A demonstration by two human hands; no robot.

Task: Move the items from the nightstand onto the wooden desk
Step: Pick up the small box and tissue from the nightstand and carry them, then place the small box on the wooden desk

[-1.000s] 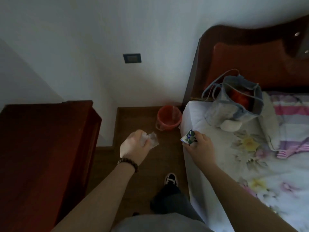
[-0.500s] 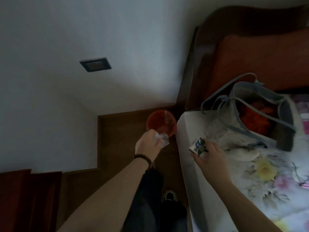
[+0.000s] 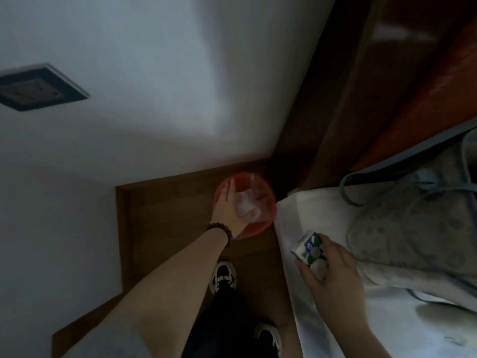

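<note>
My left hand (image 3: 228, 210) reaches down over a small red bin (image 3: 268, 202) on the floor, fingers stretched out. A crumpled white wrapper (image 3: 245, 205) sits just off its palm inside the bin's mouth; whether the thumb still touches it is unclear. My right hand (image 3: 333, 277) hovers over the bed's edge and grips a small tissue pack (image 3: 308, 248) with a blue and green print. Neither the nightstand nor the wooden desk is in view.
The bin stands in the corner between the white wall (image 3: 129, 125) and the dark headboard (image 3: 348, 99). A white bed sheet (image 3: 296, 215) and a grey bag (image 3: 413, 223) lie to the right. My shoes (image 3: 223, 276) are on the wooden floor (image 3: 167, 202).
I have leaned forward and down toward the bin. My left hand went from gripping the wrapper above the bin to spread out at its mouth. The right hand kept hold of the tissue pack.
</note>
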